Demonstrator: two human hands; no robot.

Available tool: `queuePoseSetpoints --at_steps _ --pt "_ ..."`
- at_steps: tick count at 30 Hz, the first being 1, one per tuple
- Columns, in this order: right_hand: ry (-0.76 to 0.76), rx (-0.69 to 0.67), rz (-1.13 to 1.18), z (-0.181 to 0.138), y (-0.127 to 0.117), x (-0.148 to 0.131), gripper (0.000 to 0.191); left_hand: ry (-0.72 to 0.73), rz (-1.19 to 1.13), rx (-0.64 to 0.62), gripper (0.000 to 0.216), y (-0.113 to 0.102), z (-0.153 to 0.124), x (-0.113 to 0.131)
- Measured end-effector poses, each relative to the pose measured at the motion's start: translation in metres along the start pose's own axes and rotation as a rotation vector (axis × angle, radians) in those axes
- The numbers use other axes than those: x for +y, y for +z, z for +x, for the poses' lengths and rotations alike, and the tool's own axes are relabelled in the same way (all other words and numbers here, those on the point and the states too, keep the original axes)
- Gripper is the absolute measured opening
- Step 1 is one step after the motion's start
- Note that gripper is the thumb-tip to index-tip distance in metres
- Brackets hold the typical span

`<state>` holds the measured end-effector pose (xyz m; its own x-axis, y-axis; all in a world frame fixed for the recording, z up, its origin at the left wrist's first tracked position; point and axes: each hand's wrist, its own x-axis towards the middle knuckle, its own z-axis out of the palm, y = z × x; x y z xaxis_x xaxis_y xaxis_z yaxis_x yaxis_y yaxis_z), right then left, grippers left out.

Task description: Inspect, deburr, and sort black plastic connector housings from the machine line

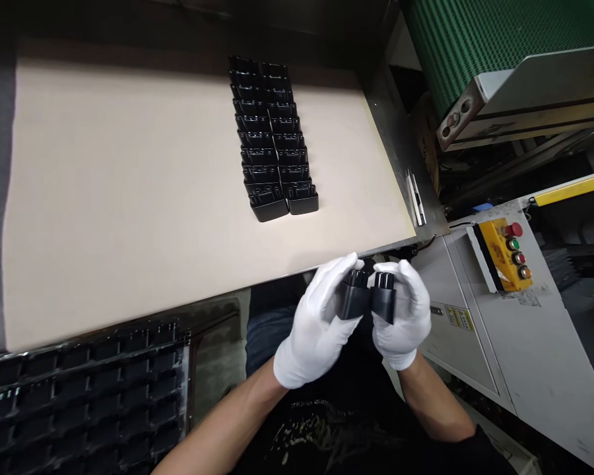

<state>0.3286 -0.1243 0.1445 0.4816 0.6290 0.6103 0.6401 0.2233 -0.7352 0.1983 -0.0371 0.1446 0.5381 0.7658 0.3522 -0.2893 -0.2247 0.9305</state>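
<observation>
In a white glove, my left hand (317,326) is closed around a black plastic housing (355,297) with small posts on its upper end. My right hand (408,316), gloved the same way, grips a second black plastic housing (383,297). The two parts are held side by side, close together, just off the front edge of the table; whether they touch I cannot tell. Beyond my hands, two columns of similar black housings (270,210) stand in tight rows on the beige table covering (129,198).
At lower left lies a black compartment tray (185,376). White-handled tools, perhaps tweezers (416,198), rest on the table's right edge. To the right are a yellow button box (499,257) on a grey cabinet (539,349) and a green conveyor belt (495,39).
</observation>
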Motion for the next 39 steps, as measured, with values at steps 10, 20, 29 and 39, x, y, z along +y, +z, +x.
queuePoseSetpoints --at_steps 10,20,29,39 --pt "0.100 -0.101 0.093 0.041 -0.009 -0.028 0.074 -0.015 -0.154 0.192 0.079 -0.012 0.013 0.010" --pt "0.201 -0.147 0.098 0.034 -0.006 -0.023 0.069 -0.127 -0.234 0.199 0.079 -0.012 0.008 0.007" --pt "0.234 -0.133 0.102 0.029 -0.007 -0.020 0.068 -0.223 -0.236 0.180 0.078 -0.010 0.005 0.006" --pt "0.224 -0.124 0.061 0.024 -0.013 -0.019 0.067 -0.114 -0.139 0.179 0.071 -0.007 0.003 0.007"
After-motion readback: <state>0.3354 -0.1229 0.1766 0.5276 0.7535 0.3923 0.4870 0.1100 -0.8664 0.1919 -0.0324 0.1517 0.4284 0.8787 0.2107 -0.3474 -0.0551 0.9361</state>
